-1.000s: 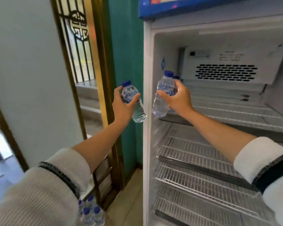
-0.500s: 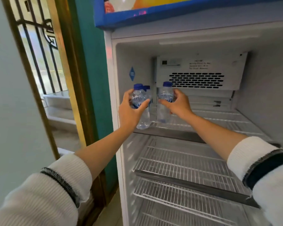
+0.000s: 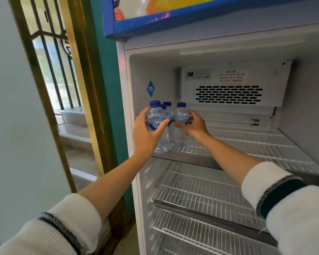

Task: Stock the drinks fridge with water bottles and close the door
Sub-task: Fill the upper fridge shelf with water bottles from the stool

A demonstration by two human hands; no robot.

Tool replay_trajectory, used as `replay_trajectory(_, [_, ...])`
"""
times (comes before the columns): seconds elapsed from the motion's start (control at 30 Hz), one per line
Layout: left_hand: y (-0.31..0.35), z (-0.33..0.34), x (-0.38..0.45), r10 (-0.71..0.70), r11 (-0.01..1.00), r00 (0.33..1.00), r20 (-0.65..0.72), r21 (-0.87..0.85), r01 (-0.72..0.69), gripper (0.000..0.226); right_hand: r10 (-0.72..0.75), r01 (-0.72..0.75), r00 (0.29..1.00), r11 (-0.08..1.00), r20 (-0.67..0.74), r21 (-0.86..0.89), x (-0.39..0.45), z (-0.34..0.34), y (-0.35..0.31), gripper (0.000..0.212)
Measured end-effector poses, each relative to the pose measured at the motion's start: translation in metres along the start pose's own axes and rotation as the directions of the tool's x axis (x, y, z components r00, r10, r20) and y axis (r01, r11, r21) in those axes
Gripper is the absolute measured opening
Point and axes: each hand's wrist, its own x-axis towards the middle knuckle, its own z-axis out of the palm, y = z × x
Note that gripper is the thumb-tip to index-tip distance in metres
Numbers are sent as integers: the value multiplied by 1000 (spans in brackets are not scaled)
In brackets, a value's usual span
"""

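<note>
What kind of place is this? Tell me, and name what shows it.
Likely a small shop or café entrance, though that is a guess. An upright display fridge with a printed fruit header and wire shelves stands beside a gold-framed glass door; small water bottles are being stocked.

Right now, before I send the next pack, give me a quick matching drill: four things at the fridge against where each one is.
Things:
1. left hand
2. right hand
3. vent grille
4. blue diamond sticker

Places:
A. left inner wall, above the bottles
B. grips the bottle nearest the shelf's front edge
C. back panel, above the top shelf
D. grips the bottle further right

Pairs: 1-B, 2-D, 3-C, 4-A
</note>
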Motion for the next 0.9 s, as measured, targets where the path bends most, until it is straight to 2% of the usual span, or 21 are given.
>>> replay_trajectory(0.13, [0,0,0,-14,1000,1000,2,-15,14,68,118,-112,962,993,247,-36,0,-9,11,90])
replay_trajectory(0.2, [0,1,-1,-22,1000,1000,-2,-17,22,64,148,-125,933,988,329,-90,-1,-9,22,93])
replay_trajectory(0.5, [0,5,0,-37,999,999,-20,30,37,67,145,-117,948,987,284,-113,-8,-5,23,83])
replay_trajectory(0.63, [9,9,0,-44,998,999,-6,40,44,67,165,-125,947,979,275,-158,-11,-9,20,91])
replay_trajectory(0.77, [18,22,0,-19,1000,999,44,25,17,66,205,-113,945,936,256,-333,-15,-28,15,101])
replay_trajectory(0.9, [21,43,1,-15,1000,998,68,-17,17,65,320,-91,896,811,308,-577,-29,-49,27,111])
